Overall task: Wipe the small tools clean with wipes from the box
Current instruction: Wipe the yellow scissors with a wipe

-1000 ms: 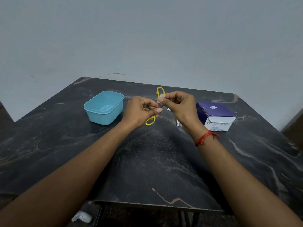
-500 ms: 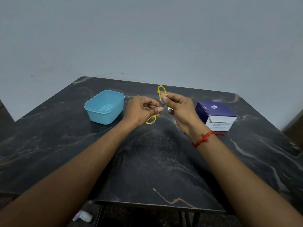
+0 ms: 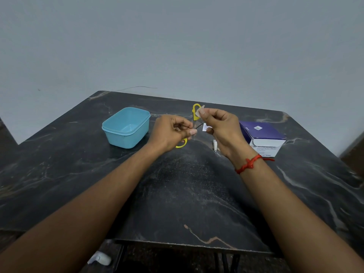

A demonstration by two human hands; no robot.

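Far left on the table (image 3: pixel 187 194) sits a blue tub (image 3: pixel 126 137). Next I see the left hand (image 3: pixel 170 133). Its fingers are curled round the little scissors (image 3: pixel 195 114), held up in the air above the table. The right hand (image 3: pixel 222 127) pinches a small white wipe (image 3: pixel 201 110) against the top yellow ring. I think the scissors are light, hard and pointy, so hold the rings, not the blades. The wipe looks soft and floppy. A nail clipper (image 3: pixel 215 145) lies on the table under the right hand, near the purple box (image 3: pixel 262 134).
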